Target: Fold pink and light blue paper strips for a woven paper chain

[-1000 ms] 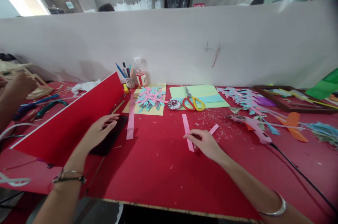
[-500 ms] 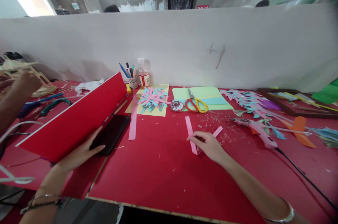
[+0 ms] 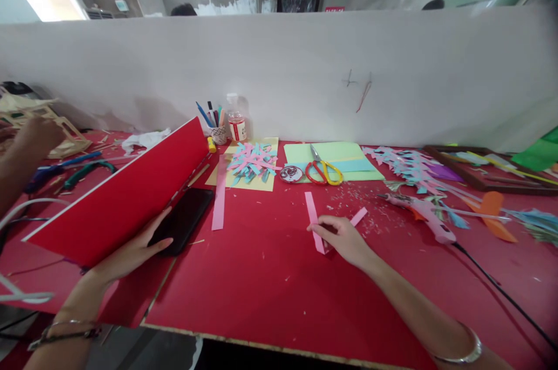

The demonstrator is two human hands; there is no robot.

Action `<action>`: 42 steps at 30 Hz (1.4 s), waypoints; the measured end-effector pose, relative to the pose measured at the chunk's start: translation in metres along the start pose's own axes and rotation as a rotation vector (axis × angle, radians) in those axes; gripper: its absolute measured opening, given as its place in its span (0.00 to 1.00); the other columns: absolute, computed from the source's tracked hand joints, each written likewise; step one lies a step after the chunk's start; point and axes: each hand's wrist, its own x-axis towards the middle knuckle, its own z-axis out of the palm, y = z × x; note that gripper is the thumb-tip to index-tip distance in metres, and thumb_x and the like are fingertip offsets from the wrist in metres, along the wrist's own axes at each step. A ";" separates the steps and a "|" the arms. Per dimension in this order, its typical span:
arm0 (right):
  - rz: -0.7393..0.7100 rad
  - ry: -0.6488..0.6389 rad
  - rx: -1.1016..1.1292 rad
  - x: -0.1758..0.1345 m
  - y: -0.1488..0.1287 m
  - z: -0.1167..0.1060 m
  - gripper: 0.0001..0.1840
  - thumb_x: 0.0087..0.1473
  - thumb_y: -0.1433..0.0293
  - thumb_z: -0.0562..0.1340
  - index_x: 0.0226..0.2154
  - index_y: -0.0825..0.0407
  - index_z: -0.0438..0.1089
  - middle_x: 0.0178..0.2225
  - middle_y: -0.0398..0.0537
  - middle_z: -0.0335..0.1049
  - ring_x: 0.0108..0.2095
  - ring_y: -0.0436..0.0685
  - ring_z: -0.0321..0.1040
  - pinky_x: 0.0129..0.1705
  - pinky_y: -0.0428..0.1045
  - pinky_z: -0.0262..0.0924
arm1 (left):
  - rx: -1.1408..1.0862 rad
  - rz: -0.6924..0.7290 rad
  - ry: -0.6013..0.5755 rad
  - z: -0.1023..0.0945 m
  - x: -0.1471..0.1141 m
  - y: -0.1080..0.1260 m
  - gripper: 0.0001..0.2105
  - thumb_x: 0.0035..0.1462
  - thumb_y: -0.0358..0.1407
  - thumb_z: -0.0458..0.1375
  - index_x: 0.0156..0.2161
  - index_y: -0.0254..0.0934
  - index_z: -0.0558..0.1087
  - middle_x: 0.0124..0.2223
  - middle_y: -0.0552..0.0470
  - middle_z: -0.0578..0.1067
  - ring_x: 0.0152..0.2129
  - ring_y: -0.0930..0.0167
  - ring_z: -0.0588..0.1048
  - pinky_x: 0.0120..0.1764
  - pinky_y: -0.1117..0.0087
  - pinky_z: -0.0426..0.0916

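Observation:
My left hand point(image 3: 126, 257) is at the near-left edge of a black smartphone point(image 3: 189, 222), its thumb over one side and its fingers along the other. Right beside it leans a red board point(image 3: 131, 201) with a white edge. My right hand point(image 3: 344, 236) pinches a folded pink paper strip point(image 3: 311, 207) between thumb and fingers, on the red tabletop. One end of the strip points away from me; a pink end also shows behind the knuckles. Another pink strip point(image 3: 219, 207) lies flat to the right of the phone.
Cut paper pieces point(image 3: 253, 162) are heaped on yellow paper. Scissors point(image 3: 322, 169) rest on green sheets point(image 3: 349, 155). A pink glue gun point(image 3: 421, 213) lies at right, beside paper fringe point(image 3: 405, 166). Another person's hand point(image 3: 39, 137) is at far left. A pen cup point(image 3: 218, 135) stands by the partition.
The view shifts very slightly. Both hands, the phone and the folded strip stay where they were.

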 end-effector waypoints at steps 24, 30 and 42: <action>0.001 -0.091 0.260 -0.004 -0.038 0.016 0.16 0.46 0.60 0.55 0.23 0.56 0.68 0.16 0.41 0.62 0.17 0.46 0.61 0.20 0.42 0.56 | -0.418 0.418 -0.082 0.090 0.045 0.153 0.15 0.48 0.41 0.51 0.39 0.34 0.68 0.32 0.49 0.72 0.27 0.72 0.69 0.31 0.72 0.65; -0.008 -0.120 0.390 -0.016 -0.068 0.019 0.13 0.48 0.61 0.55 0.25 0.55 0.65 0.16 0.41 0.64 0.17 0.47 0.64 0.19 0.41 0.59 | -0.547 0.602 -0.130 0.079 0.028 0.189 0.10 0.50 0.37 0.51 0.24 0.33 0.68 0.23 0.54 0.69 0.21 0.76 0.66 0.26 0.76 0.62; -0.085 -0.146 0.422 -0.027 -0.090 0.014 0.13 0.47 0.62 0.55 0.25 0.56 0.62 0.19 0.42 0.64 0.18 0.47 0.65 0.21 0.42 0.62 | -0.313 0.774 0.045 0.073 0.008 0.201 0.12 0.52 0.36 0.49 0.21 0.34 0.64 0.23 0.56 0.65 0.22 0.77 0.64 0.26 0.77 0.58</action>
